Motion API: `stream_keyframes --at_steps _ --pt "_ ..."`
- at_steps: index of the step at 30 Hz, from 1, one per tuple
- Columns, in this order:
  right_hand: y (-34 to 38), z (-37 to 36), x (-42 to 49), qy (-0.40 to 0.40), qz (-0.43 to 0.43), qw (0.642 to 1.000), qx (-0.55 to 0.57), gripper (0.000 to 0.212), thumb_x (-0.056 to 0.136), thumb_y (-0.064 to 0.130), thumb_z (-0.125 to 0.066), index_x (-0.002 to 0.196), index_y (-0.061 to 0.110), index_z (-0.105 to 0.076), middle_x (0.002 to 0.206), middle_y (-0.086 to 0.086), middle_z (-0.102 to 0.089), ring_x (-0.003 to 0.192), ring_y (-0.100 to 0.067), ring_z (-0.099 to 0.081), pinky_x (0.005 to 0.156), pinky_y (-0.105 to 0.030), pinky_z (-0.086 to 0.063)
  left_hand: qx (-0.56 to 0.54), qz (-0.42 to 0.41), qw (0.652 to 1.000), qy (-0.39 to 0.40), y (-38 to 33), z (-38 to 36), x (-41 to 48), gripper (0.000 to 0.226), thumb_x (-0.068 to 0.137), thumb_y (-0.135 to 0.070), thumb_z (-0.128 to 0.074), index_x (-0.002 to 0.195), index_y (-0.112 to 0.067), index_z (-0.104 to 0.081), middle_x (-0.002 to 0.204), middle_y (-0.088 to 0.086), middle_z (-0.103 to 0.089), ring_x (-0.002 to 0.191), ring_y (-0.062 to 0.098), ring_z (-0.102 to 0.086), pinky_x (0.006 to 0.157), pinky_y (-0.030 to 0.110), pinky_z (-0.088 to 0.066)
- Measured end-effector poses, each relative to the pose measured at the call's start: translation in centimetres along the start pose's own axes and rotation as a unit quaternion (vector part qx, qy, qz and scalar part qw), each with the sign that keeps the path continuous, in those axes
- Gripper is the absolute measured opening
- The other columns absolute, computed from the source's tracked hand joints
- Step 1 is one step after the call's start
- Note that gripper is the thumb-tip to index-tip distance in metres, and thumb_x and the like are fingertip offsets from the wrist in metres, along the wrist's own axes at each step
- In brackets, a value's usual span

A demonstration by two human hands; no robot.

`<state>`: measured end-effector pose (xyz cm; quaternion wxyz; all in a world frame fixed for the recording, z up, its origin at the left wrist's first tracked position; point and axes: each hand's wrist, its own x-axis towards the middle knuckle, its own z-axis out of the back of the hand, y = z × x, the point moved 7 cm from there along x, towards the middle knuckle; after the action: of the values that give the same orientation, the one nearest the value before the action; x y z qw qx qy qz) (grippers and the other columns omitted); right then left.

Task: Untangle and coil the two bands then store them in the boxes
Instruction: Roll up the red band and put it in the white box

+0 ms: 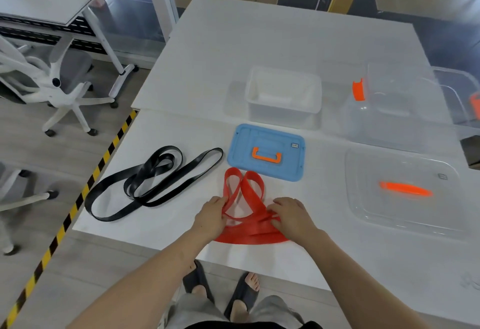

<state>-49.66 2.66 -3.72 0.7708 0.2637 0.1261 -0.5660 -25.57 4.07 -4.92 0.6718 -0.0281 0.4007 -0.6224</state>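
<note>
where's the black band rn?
Head view: the black band lies loosely looped on the white table, on its left side, left of the blue lid and of the red band gripped by the left hand and right hand.

Worn on the head, standing at the near edge of the white table [259, 43]. Faces forward and steeply down, toward 12 o'clock, far enough down to catch the sandalled feet [198, 286] at 6. Sits close above the left hand [211, 215] and right hand [292, 214], both gripping the red band [249, 234] just below centre. Takes in the black band [145, 186] at 9, the blue lid [265, 152] at 12, the clear box [389, 110] at 2. Bends straight edges at the borders, wide-angle. Single view only.
</note>
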Motion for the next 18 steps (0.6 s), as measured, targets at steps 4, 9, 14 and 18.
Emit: stream_keyframes --at_steps 4,9,14,18 --pt "-0.3 -0.7 -0.5 -0.012 0.031 0.999 0.041 0.053 0.102 0.052 -0.057 0.151 0.033 -0.054 0.165 0.001 -0.044 0.155 -0.022 -0.038 0.125 -0.041 -0.028 -0.022 -0.021 0.999 -0.041 0.6 0.3 -0.9 0.056 0.092 -0.001 -0.043 0.143 -0.018 -0.06 0.135 0.002 -0.061 0.118 0.017 -0.055 0.105 0.027 -0.043" --pt "-0.3 -0.7 -0.8 -0.056 0.028 0.995 0.076 0.054 0.106 0.055 -0.052 0.155 0.033 -0.049 0.163 0.004 -0.048 0.151 -0.02 -0.044 0.123 -0.038 -0.033 -0.006 -0.061 0.997 -0.055 0.8 0.7 -1.4 0.051 0.098 -0.014 -0.036 0.135 -0.035 -0.065 0.123 -0.013 -0.07 0.113 0.017 -0.059 0.104 0.041 -0.049" --pt "-0.1 -1.6 0.2 -0.041 0.014 0.996 0.081 0.054 0.109 0.052 -0.044 0.159 0.032 -0.043 0.166 0.001 -0.046 0.153 -0.024 -0.043 0.126 -0.043 -0.034 0.137 -0.051 0.989 0.039 0.7 -0.4 -1.5 0.064 0.106 -0.022 -0.043 0.164 -0.031 -0.018 0.146 -0.003 -0.056 0.133 0.024 -0.044 0.105 0.04 -0.046" --pt "0.1 -1.3 0.8 -0.063 -0.007 0.993 0.098 0.051 0.11 0.051 -0.041 0.155 0.028 -0.048 0.164 -0.001 -0.049 0.152 -0.025 -0.044 0.127 -0.046 -0.033 0.142 -0.007 0.99 0.022 0.0 -0.7 -0.9 0.07 0.103 -0.034 -0.05 0.162 -0.018 -0.017 0.158 0.008 -0.036 0.142 0.031 -0.033 0.112 0.048 -0.043"
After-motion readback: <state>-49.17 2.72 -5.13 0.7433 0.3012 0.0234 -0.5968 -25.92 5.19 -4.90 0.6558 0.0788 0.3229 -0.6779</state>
